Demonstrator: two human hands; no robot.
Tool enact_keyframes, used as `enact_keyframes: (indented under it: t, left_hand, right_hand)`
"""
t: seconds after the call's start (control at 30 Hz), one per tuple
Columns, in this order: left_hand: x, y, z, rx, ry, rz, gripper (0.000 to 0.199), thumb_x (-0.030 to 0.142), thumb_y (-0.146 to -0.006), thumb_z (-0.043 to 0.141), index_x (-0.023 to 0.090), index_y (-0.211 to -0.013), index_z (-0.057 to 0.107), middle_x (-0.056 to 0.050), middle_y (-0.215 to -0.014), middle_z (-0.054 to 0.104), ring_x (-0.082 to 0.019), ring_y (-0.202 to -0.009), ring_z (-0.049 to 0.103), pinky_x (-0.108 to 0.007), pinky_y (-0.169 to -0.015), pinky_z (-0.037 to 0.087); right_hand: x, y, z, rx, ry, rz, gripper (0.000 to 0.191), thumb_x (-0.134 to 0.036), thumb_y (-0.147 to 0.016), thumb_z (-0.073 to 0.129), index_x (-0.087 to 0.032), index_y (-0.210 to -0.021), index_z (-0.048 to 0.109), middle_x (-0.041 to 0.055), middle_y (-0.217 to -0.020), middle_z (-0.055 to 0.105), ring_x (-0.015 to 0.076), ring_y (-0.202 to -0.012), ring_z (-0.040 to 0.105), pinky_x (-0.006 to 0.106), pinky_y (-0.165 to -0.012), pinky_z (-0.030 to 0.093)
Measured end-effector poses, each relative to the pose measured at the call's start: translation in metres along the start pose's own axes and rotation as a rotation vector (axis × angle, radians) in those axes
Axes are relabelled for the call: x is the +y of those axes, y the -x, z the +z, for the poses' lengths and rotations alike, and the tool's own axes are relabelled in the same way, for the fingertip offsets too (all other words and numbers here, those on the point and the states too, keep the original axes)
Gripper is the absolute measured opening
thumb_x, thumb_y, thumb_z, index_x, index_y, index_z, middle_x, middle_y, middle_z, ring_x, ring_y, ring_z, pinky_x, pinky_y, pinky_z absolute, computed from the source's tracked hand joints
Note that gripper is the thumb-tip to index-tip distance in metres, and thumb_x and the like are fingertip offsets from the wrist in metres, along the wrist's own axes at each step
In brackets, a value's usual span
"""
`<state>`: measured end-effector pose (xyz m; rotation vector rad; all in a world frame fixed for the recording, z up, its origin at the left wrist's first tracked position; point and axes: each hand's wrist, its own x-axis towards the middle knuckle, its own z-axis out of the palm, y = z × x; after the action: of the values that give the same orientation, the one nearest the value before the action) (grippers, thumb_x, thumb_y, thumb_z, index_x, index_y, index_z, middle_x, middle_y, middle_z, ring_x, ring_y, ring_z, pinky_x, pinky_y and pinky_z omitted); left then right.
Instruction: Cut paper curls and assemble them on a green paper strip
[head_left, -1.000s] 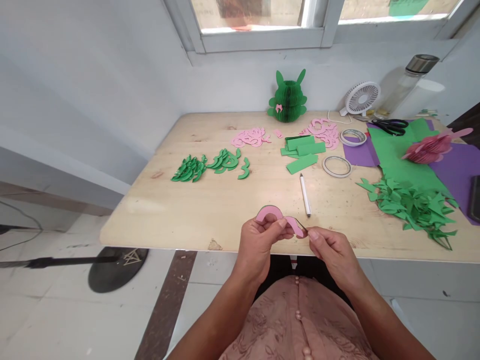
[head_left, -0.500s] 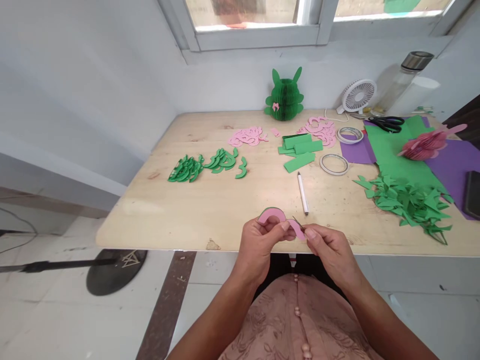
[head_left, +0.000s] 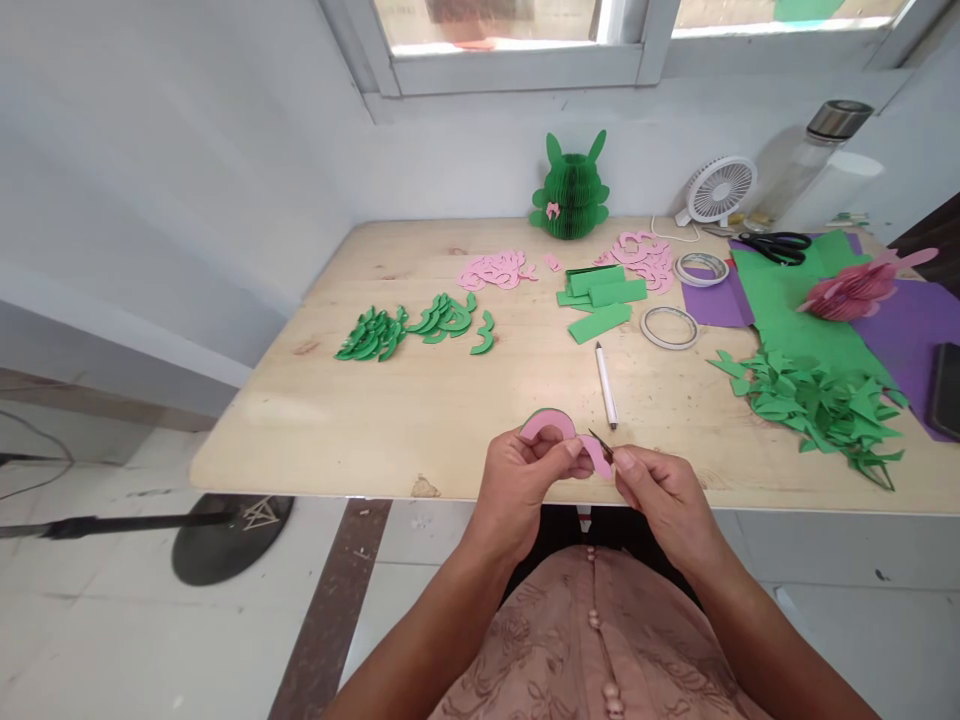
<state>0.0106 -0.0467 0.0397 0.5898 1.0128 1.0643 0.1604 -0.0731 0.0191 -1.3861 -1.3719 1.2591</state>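
Observation:
My left hand (head_left: 517, 480) is closed on a wavy pink paper cut-out (head_left: 550, 422), pinching it between thumb and fingers near the table's front edge. A green paper edge shows behind the pink curve. My right hand (head_left: 660, 485) is closed on a thin, dark, pointed tool (head_left: 601, 444); the fingers cover most of it, so its kind is unclear. The tip lies by the right end of the cut-out. A white pen (head_left: 606, 386) rests on the table just beyond my hands.
Green cut-outs (head_left: 442, 318) and pink cut-outs (head_left: 495, 271) lie left of centre. Green strips (head_left: 600, 318), tape rolls (head_left: 669, 328) and green scraps (head_left: 814, 405) sit to the right. Black scissors (head_left: 780, 246), a fan (head_left: 720, 190) and a green paper figure (head_left: 574, 195) stand farther back.
The view has shifted slightly. Both hands still hold the cut-out and the dark tool, and the tool's tip has moved a little along the cut-out's right end.

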Motion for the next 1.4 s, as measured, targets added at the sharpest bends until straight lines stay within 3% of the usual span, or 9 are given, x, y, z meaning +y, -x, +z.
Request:
enact_keyframes:
  t: [1.4]
  left_hand:
    - [0.0060, -0.0029, -0.0002, -0.073, -0.066, 0.019, 0.021, 0.021, -0.066, 0.074, 0.013, -0.064, 0.054, -0.003, -0.059, 0.067, -0.012, -0.056, 0.064, -0.024, -0.064, 0.053]
  right_hand:
    - [0.0057, -0.0007, -0.0027, -0.031, -0.064, 0.057, 0.050, -0.052, -0.090, 0.042, -0.019, -0.053, 0.034, -0.0048, -0.051, 0.027, 0.0093, -0.049, 0.022, 0.027, -0.047, 0.016]
